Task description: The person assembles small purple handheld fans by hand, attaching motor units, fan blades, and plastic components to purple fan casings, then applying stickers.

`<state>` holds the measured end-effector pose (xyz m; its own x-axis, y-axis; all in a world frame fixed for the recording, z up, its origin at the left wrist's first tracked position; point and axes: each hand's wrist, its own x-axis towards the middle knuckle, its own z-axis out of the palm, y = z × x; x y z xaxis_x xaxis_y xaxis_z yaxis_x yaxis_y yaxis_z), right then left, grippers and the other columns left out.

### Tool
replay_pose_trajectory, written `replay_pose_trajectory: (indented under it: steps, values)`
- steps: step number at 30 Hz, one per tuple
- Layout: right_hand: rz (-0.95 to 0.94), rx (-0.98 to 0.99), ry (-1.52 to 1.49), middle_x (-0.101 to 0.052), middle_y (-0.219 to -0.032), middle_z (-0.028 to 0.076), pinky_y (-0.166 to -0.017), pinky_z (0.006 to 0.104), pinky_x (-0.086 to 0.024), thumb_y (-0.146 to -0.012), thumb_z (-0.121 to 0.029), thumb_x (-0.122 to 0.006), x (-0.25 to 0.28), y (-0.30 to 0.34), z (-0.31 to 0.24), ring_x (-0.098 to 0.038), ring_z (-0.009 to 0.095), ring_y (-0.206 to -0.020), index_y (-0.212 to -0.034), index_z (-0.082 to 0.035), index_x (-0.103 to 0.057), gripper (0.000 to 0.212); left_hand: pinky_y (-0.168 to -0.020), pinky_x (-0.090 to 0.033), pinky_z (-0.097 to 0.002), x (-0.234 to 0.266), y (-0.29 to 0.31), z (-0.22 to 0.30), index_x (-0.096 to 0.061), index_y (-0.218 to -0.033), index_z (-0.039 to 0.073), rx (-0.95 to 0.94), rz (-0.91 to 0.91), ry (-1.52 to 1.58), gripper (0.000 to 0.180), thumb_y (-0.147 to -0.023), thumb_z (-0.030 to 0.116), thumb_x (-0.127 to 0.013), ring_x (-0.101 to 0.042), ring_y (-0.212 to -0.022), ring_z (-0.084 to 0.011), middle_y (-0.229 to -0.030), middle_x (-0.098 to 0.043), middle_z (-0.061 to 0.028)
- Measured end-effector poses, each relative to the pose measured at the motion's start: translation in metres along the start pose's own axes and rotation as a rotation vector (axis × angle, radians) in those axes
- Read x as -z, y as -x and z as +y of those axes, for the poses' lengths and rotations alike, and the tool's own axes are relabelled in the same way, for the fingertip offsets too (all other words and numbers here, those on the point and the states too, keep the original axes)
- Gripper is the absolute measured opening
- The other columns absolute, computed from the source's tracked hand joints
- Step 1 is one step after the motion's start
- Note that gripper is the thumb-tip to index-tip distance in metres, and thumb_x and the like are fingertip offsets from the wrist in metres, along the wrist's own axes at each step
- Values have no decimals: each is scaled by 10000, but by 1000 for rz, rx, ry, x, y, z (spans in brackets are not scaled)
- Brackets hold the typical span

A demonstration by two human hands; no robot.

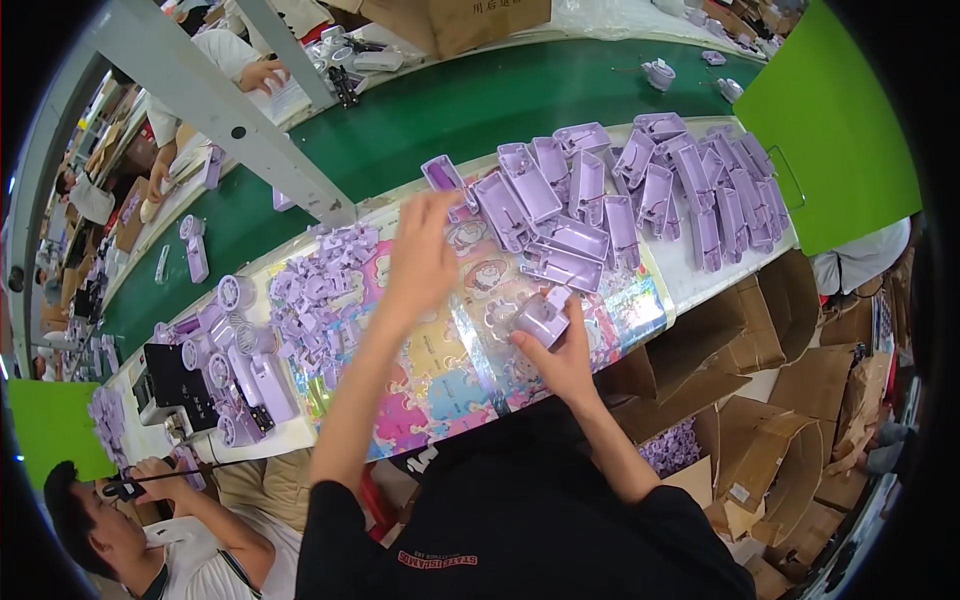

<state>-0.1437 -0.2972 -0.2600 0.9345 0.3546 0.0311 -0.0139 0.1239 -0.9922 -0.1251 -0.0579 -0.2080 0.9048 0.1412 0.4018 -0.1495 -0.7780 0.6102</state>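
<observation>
In my right hand (566, 362) is a small rounded purple plastic part (541, 320), gripped by the thumb and fingers above the mat. My left hand (422, 255) reaches forward over the table, smeared by motion. Its fingertips are near a long hollow purple plastic housing (440, 174) at the left end of a group of such housings; whether they touch it is unclear. More open housings (578, 236) lie and lean on each other to the right. Left of my left arm is a heap of small purple plastic pieces (318, 285).
A colourful patterned mat (432, 365) covers the table. Behind runs a green conveyor belt (420, 105) carrying a few parts. A metal post (230, 120) stands at left, a green panel (840, 130) at right. Assembled purple units (262, 385) lie left; a person (170, 540) works there. Cardboard boxes (765, 460) stand right.
</observation>
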Motion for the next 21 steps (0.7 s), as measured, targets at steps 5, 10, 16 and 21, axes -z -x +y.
replay_pose_trajectory:
  steps: [5,10,16,21]
  values:
    - [-159,-33,134,-601,-1098,99,-856,321,-508,-809,-136,-847,9,-1,4,-601,152,-992,-1258,-7,-477,596,-1124,-385,-462,-2,-54,-52,-562,-1362,94,-143,-174,-468,707,-681,-73,-654,-385,-1400,-392,-1520,-411,-180]
    - [-178,-88,29,-583,-1123,114,-893,336,-492,-796,-168,-859,8,-4,-2,-581,172,-1037,-1264,12,-463,640,-1091,-413,-452,4,-55,-67,-578,-1208,45,-292,-109,-568,561,-673,-9,-734,-461,-1348,-358,-1424,-517,-171]
    - [-160,87,354,-519,-1143,95,-922,343,-461,-799,-191,-862,17,-1,22,-534,172,-1055,-1278,-9,-442,662,-896,-491,-469,39,-21,-15,-525,-1074,44,95,-441,-193,482,-692,178,-787,-597,-1063,-393,-1061,-630,-192]
    - [-194,222,497,-503,-1144,175,-936,412,-462,-757,-271,-886,12,-3,-1,-549,328,-1065,-1281,15,-467,729,-883,-493,-447,61,22,15,-570,-1249,128,127,-547,-16,604,-699,239,-792,-620,-1032,-360,-1032,-652,-174]
